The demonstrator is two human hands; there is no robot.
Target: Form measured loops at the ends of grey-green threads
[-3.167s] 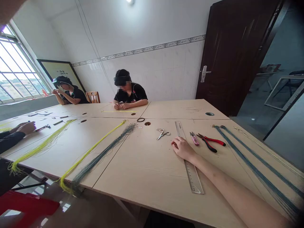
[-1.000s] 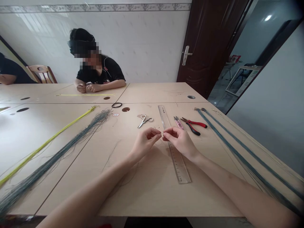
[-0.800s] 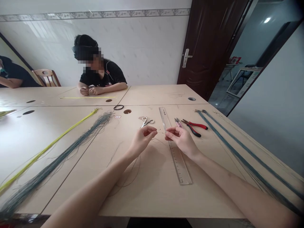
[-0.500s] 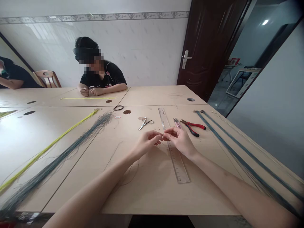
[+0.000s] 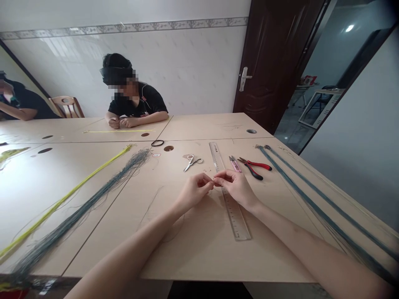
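Note:
My left hand (image 5: pixel 197 190) is closed in a pinch just left of the ruler. Fingertip to fingertip with it, my right hand (image 5: pixel 237 187) pinches too, above the clear ruler (image 5: pixel 238 224). Whatever lies between the fingers is too small to make out. A fine thread (image 5: pixel 179 230) curves over the table beside my left forearm. Beyond my hands lie silver scissors (image 5: pixel 190 162), pink-handled thread snips (image 5: pixel 235 164) and pliers (image 5: pixel 254 167) with red and black handles.
To the left stretch a yellow thread bundle (image 5: pixel 84 178) and a loose grey-blue one (image 5: pixel 93 199). Blue-grey strands (image 5: pixel 299 182) run along the right. A black ring (image 5: pixel 157 143) lies near a table hole (image 5: pixel 168 148). A person (image 5: pixel 137 99) sits across the table (image 5: pixel 199 257).
The view has shifted slightly, so most things sit a little lower and further right. My hands are still pinched together, with the fingertips moved only slightly.

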